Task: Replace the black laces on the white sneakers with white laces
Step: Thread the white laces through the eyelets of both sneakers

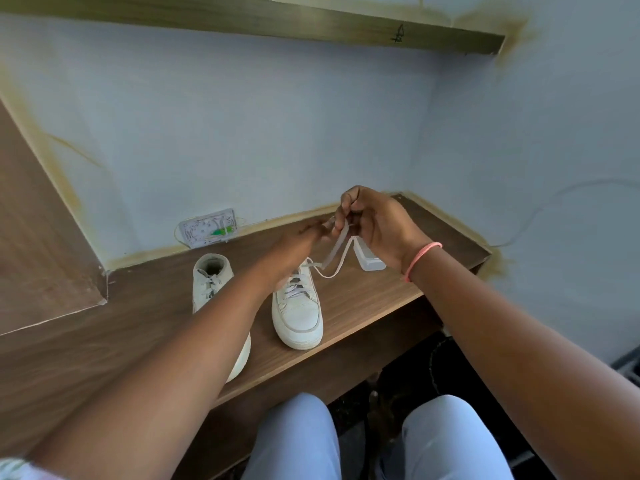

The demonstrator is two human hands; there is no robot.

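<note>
A wood-grain desk filled a corner of pale blue walls, with a wooden shelf overhead and a white wall socket plate at the desk's back edge. Two white sneakers stood on it, toes toward the person: the left sneaker partly behind the forearm, the right sneaker beside it. Above the right one, the right hand pinched the white lace with curled fingers; the blurred left hand pinched it too. A small white box lay behind.
</note>
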